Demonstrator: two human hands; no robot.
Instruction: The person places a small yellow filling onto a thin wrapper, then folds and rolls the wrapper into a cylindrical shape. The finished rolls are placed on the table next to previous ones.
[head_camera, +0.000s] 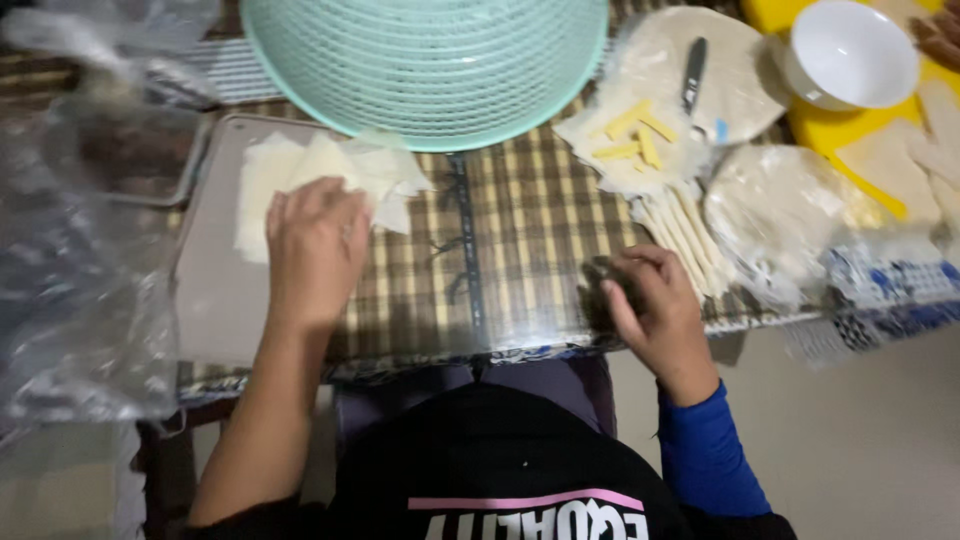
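On tray (205, 300), left hand (315, 250), four cheese sticks (635, 135)

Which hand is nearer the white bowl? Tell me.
Right. The right hand rests on the checked cloth, below and left of the white bowl. The left hand lies on the wrappers, far across the table.

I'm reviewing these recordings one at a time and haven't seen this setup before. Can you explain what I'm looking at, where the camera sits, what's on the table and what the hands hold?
There is no machine here: one camera worn on a person's head looks down at their two bare hands. The left hand presses flat on a pile of pale thin wrapper sheets lying on a grey tray. The right hand rests curled on the checked tablecloth, beside a row of rolled wrappers; whether it holds anything cannot be told. Further back are a green plastic basket, yellow strips on a wrapper, a knife and a white bowl.
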